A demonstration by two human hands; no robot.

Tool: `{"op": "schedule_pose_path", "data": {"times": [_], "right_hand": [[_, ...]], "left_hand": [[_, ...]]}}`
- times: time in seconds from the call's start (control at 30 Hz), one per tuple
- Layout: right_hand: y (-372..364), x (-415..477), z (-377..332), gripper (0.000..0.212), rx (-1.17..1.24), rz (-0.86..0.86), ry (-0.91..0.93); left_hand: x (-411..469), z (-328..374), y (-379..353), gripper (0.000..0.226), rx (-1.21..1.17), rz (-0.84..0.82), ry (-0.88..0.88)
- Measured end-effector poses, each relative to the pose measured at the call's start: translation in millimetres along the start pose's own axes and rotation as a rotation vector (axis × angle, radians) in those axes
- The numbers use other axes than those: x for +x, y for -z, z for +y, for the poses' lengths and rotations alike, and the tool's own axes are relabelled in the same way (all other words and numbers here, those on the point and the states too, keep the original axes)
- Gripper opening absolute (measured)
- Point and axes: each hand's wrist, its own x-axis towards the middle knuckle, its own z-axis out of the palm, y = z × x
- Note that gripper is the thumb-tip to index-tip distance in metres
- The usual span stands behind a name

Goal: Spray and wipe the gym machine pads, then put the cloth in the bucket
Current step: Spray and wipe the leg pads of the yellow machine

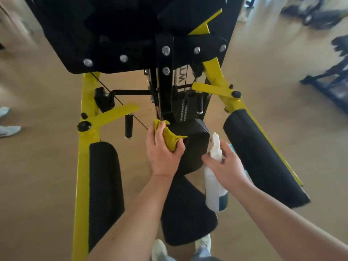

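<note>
A yellow and black gym machine fills the view. Its black back pad (pixel 195 146) stands in the middle, above the black seat pad (pixel 186 217). My left hand (pixel 162 153) grips a bunched yellow cloth (pixel 170 136) and holds it against the left edge of the back pad. My right hand (pixel 226 166) holds a white spray bottle (pixel 214 181) by its neck, just right of the back pad, nozzle up. Long black arm pads lie on the left (pixel 105 187) and on the right (pixel 261 157). No bucket is in view.
Yellow frame bars (pixel 82 185) run along both sides of the machine. The weight stack (pixel 184 110) and cables sit behind the back pad. Other gym equipment (pixel 327 81) stands at the right on the tan floor. Another person's shoes (pixel 9 129) show at the left edge.
</note>
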Motion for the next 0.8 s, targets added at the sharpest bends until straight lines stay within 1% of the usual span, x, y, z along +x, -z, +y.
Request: {"op": "schedule_pose_path", "data": {"times": [0.1, 0.2, 0.27, 0.33, 0.43, 0.57, 0.6, 0.63, 0.7, 0.73, 0.8], "right_hand": [[-16, -11, 11, 0.059, 0.002, 0.009, -0.049], [-31, -20, 22, 0.053, -0.032, -0.001, -0.080], [-38, -26, 24, 0.049, -0.044, -0.016, -0.099], [-42, -30, 24, 0.052, -0.053, -0.025, -0.104], [-43, -34, 20, 0.057, -0.075, -0.041, -0.081], [-38, -33, 15, 0.061, -0.081, -0.109, -0.043], [-35, -33, 14, 0.061, -0.087, -0.125, -0.030], [-33, -32, 13, 0.061, -0.092, -0.138, -0.019], [-29, -31, 14, 0.059, -0.086, -0.160, -0.003], [-26, -30, 16, 0.059, -0.081, -0.167, 0.000], [-22, -30, 19, 0.059, -0.075, -0.174, -0.007]], "left_hand": [[-1, -11, -5, 0.068, -0.142, 0.067, -0.020], [-10, -24, -10, 0.073, -0.226, 0.059, -0.008], [-18, -30, -14, 0.079, -0.298, 0.014, 0.104], [-30, -32, -17, 0.084, -0.310, -0.025, 0.228], [-47, -39, -19, 0.085, -0.259, -0.067, 0.287], [-60, -45, -21, 0.083, -0.265, -0.140, 0.404], [-60, -39, -20, 0.081, -0.288, -0.126, 0.418], [-57, -32, -19, 0.073, -0.321, -0.081, 0.419], [-43, -14, -14, 0.058, -0.366, 0.060, 0.372], [-33, -6, -13, 0.057, -0.372, 0.119, 0.326], [-18, 1, -15, 0.064, -0.329, 0.171, 0.237]]}}
